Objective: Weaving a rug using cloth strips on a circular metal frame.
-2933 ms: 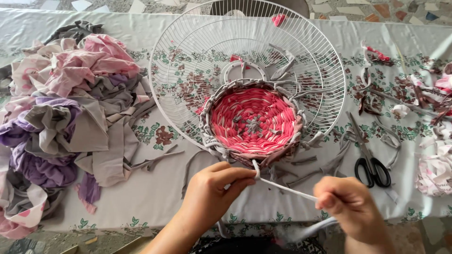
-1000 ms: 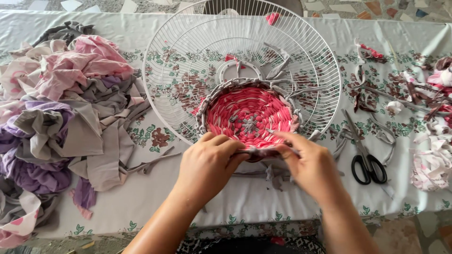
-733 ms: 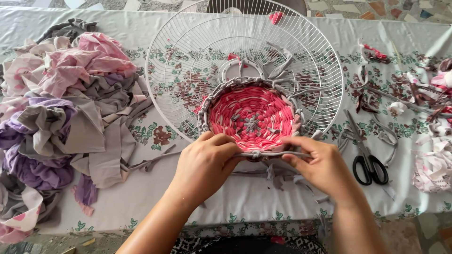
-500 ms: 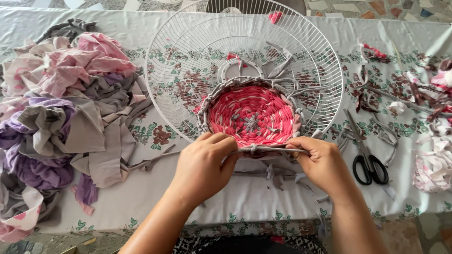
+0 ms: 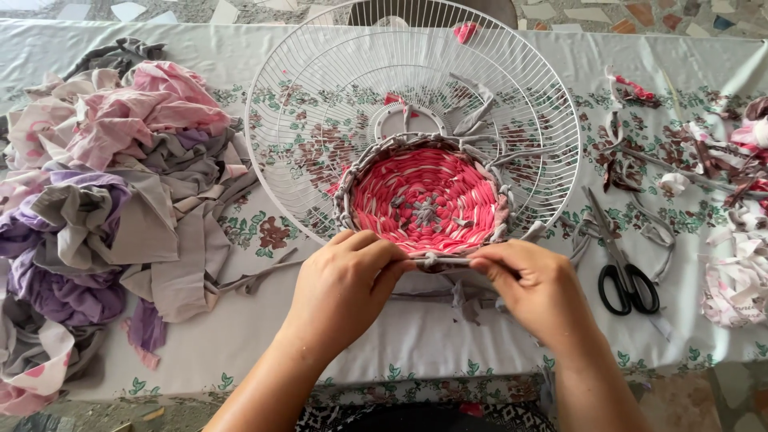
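Grey fabric strip [image 5: 444, 261] is pinched taut between left hand [image 5: 344, 288] and right hand [image 5: 538, 286], just below the pink woven disc [image 5: 426, 200]; scissors [image 5: 624, 268] lie right.

left hand [image 5: 344, 284] and right hand [image 5: 532, 284] are pinching a grey fabric strip [image 5: 440, 261] between them, just below the pink woven disc [image 5: 426, 200] in the white wire guard [image 5: 320, 80].
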